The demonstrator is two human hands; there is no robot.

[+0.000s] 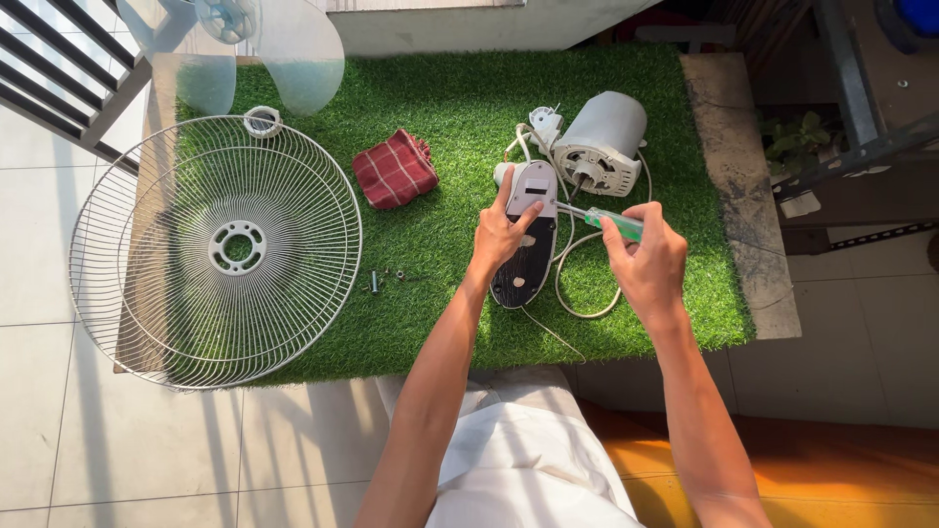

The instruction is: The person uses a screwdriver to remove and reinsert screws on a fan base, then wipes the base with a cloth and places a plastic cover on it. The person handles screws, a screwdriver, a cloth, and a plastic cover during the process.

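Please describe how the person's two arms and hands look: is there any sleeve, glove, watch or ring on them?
Both arms are bare from the hands to the lower edge of the picture; no sleeve shows. The left hand and the right hand wear no gloves. No watch, bracelet or ring can be seen on either.

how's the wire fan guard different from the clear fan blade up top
The wire fan guard is an open mesh of thin metal wires; the clear fan blade has broad see-through plastic lobes. The guard lies whole in view, overhanging the green turf mat; the blade is cut off by the picture's top edge. The guard looks larger. Both lie left of the left hand and right hand.
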